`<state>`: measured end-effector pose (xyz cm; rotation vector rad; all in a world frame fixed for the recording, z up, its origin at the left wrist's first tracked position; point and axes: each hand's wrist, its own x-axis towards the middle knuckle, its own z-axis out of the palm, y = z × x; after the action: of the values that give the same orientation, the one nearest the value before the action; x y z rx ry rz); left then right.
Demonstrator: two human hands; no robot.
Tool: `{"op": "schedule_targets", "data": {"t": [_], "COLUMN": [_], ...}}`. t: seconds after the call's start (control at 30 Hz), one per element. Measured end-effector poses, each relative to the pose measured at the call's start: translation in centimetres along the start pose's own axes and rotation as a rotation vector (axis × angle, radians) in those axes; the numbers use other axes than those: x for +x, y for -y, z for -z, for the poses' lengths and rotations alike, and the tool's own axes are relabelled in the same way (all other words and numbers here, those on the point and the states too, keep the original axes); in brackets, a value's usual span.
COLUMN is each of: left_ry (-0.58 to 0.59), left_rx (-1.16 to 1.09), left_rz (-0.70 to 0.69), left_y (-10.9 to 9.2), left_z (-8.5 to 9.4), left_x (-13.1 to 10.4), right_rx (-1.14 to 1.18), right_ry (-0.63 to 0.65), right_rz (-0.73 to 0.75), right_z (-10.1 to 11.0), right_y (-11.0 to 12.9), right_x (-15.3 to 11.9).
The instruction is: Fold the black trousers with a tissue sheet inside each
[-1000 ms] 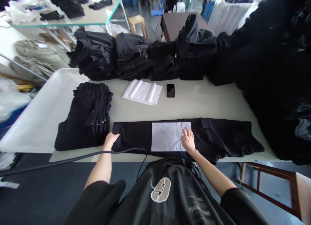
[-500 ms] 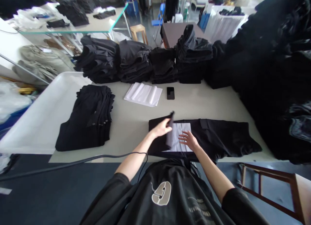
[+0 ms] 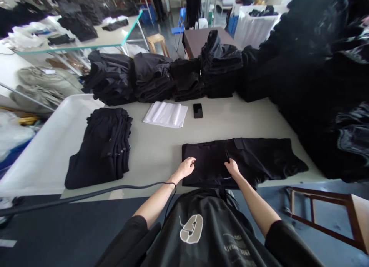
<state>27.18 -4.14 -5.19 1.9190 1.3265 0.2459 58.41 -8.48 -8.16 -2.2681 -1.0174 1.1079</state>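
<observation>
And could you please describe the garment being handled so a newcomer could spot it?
On the pale table, find the left hand and right hand. Under them, running rightward, lies the black garment: long and flat, unlike the folded stack.

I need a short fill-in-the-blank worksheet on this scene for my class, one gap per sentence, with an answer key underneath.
1. Seen by the wearer, the folded stack lies to the ______ of both the left hand and the right hand.
2. The number of the wearer's hands at the dark garment is ______.
3. The phone lies to the ______ of the white sheets.
4. In the background, the chair near the wooden stool is coloured ______.

Missing words: left; two; right; blue.
</observation>
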Motion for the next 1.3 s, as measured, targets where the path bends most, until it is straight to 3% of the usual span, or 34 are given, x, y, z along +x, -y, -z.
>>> {"op": "schedule_targets", "data": {"t": [0.17,0.27,0.37,0.57,0.73,0.87,1.0,1.1,1.17,1.23,1.3], "left_ry": [-0.101,-0.211,-0.243,-0.067,0.020,0.031,0.041,-0.008,-0.096,-0.135,-0.086], "left_rx": [0.206,0.354,0.494,0.574,0.504,0.490,0.529,0.585,0.614,0.581,0.499], "left_rz": [0.085,0.013,-0.076,-0.112,-0.113,-0.030,0.026,0.086,0.065,-0.088,-0.285], "left_y": [1.1,0.6,0.5,2.6,4.5,4.6,3.7,1.6,-0.6,-3.1,-5.3], "left_z": [-0.8,-0.3,0.6,3.6,5.8,6.1,6.3,5.2,3.2,0.0,-3.9], "left_x": [1.3,3.3,5.1,7.9,9.9,11.0,11.5,10.9,9.8,8.3,6.9], "right_rx": [-0.177,-0.248,-0.326,-0.532,-0.597,-0.639,-0.603,-0.545,-0.529,-0.497,-0.419], "right_ry": [-0.022,-0.020,-0.034,-0.143,-0.263,-0.258,-0.193,-0.165,-0.156,-0.149,-0.176], "right_rz": [-0.026,-0.024,-0.008,0.060,0.203,0.216,0.219,0.205,0.206,0.226,0.250], "right_z": [-0.4,-1.0,-1.4,-1.3,-1.3,-1.1,-0.7,-0.5,-0.5,-0.3,0.9], "right_y": [0.1,0.4,0.6,0.2,-1.8,-3.3,-3.2,-2.8,-2.7,-2.8,-3.2], "right_x": [-0.5,-1.3,-2.5,-4.3,-5.0,-5.5,-5.4,-5.0,-4.9,-4.7,-4.2]}}
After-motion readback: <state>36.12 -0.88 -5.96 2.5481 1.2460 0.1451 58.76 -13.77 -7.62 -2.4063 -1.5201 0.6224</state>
